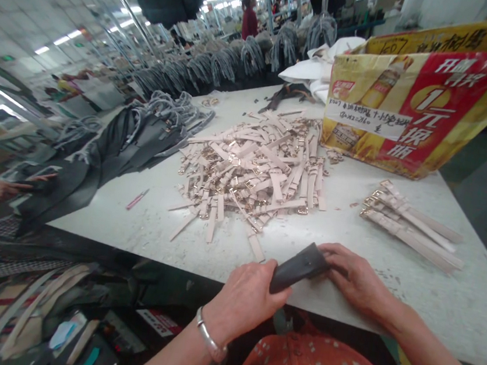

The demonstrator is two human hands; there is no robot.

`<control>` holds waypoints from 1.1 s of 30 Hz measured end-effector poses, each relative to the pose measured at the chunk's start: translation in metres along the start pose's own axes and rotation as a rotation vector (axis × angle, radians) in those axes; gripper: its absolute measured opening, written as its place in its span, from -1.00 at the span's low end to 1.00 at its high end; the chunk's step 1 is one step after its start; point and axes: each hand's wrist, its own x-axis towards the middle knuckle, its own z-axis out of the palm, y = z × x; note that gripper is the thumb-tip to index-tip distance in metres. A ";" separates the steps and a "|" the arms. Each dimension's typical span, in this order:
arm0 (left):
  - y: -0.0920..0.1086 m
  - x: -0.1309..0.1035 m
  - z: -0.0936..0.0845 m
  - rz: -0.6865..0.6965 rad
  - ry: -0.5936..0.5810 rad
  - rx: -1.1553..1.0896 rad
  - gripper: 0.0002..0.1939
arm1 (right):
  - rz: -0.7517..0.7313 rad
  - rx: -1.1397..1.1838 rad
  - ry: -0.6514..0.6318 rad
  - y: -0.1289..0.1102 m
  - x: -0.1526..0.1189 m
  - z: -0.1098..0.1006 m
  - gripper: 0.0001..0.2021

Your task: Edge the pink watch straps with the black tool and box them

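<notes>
The dark piece is held over the near edge of the pale table, in front of the heap of light straps; it looks light and leathery, likely bendable but firm enough to keep its flat, narrow shape; its smooth face might slide a little under a loose grip, though nothing about it seems fragile — a crease or scuff is the likelier harm; the two short ends look like the best holds, with the broad face left free and the fingers laid flat so as not to dent it

The left hand comes in from the lower left, back upward, the bracelet at its wrist; its thumb and curled fingers clamp the nearer end, the fingers close together, their tips hidden; the right hand reaches in from the right, its forearm slanting over the table's edge, palm turned inward; its fingers are bent and slightly staggered, touching the farther end — whether they pinch it or only steady it, I cannot tell; the piece tilts upward from the left hand towards the right
</notes>
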 end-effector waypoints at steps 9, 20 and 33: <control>-0.017 -0.023 0.003 -0.031 0.017 0.087 -0.71 | 0.021 -0.042 0.041 0.006 -0.001 0.005 -0.81; 0.002 0.002 0.007 -0.009 0.045 0.025 -0.71 | 0.011 0.007 -0.012 -0.005 0.004 -0.002 -0.77; -0.042 -0.043 0.014 -0.187 0.117 -0.117 -0.71 | -0.089 -0.304 0.093 -0.007 0.003 0.014 -0.86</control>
